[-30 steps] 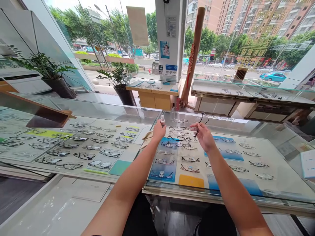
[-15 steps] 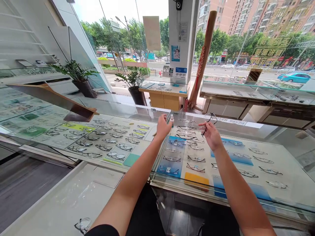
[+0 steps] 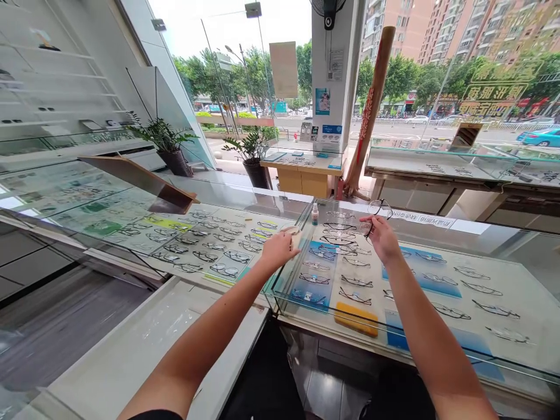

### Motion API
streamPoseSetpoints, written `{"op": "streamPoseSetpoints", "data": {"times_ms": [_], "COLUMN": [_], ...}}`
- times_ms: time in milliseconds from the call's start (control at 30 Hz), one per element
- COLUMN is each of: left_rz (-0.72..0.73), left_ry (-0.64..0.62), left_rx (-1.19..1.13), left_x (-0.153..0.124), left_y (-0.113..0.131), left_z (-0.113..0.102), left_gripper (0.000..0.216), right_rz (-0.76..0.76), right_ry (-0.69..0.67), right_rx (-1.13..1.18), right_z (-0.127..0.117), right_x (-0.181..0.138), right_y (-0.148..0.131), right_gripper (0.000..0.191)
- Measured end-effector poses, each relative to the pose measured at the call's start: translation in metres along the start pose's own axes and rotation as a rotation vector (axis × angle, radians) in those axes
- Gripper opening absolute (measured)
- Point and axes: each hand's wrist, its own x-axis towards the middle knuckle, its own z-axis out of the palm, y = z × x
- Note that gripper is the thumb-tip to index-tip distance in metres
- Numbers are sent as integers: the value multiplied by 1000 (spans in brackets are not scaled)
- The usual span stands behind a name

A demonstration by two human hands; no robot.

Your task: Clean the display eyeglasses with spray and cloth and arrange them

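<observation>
My right hand (image 3: 382,238) is closed on a pair of eyeglasses (image 3: 380,207), held by a dark temple above the glass counter, the round lenses tilted upward. My left hand (image 3: 279,252) is over the counter near the seam between two display cases. Its fingers are closed at a small beige piece (image 3: 296,235) that looks like cloth, partly hidden by the hand. A small white spray bottle (image 3: 315,214) stands upright on the glass, just beyond my left hand and apart from it.
Rows of eyeglasses (image 3: 356,281) lie inside the glass display case (image 3: 280,300), with an orange case (image 3: 356,318) near its front. A wooden board (image 3: 140,182) rests tilted on the left counter. Beyond stand potted plants (image 3: 251,157) and a leaning wooden post (image 3: 371,105).
My left hand has left the white bottle and moved back and left to the beige piece. The bottle stays standing. My right hand still holds the eyeglasses; the view has turned left.
</observation>
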Motion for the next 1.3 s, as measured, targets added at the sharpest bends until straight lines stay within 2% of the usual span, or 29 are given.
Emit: {"op": "streamPoseSetpoints", "data": {"times_ms": [100, 233, 367, 433, 533, 600, 700, 867, 1000, 1133, 1233, 1300], "left_rz": [12, 4, 10, 16, 87, 144, 155, 94, 71, 24, -8, 21], "left_ry": [-3, 27, 30, -28, -186, -281, -347, -367, -383, -392, -361, -342], "left_rx": [27, -3, -56, -99, -233, -378, -656, -1076, -1300, -1477, -1635, -1742], "left_x": [-7, -9, -7, -5, 1, 4, 7, 15, 30, 53, 67, 71], "left_y": [0, -6, -18, -25, -35, -39, -34, -3, 33, 75, 104, 121], "left_z": [1, -2, -15, -25, -45, -59, -80, -111, -123, -114, -96, -83], "left_gripper": [16, 25, 32, 32, 37, 45, 52, 53, 51, 42, 36, 36], "right_rz": [4, 9, 10, 14, 28, 37, 44, 20, -1, 9, 12, 12], "right_ry": [2, -4, -11, -16, -18, -19, -8, -19, -87, -138, -167, -184], "right_rx": [-6, -12, -5, -1, 12, 24, 35, 50, 50, 50, 33, 20], "right_z": [0, -1, -3, -3, -1, 0, 2, 5, 9, 13, 17, 19], "right_x": [0, 0, 1, 1, 0, -1, -1, -3, -8, -13, -15, -16], "right_y": [0, 2, 4, 4, 2, 1, -3, -10, -16, -20, -21, -20], "right_gripper": [30, 30, 29, 29, 31, 31, 30, 29, 28, 29, 29, 30]}}
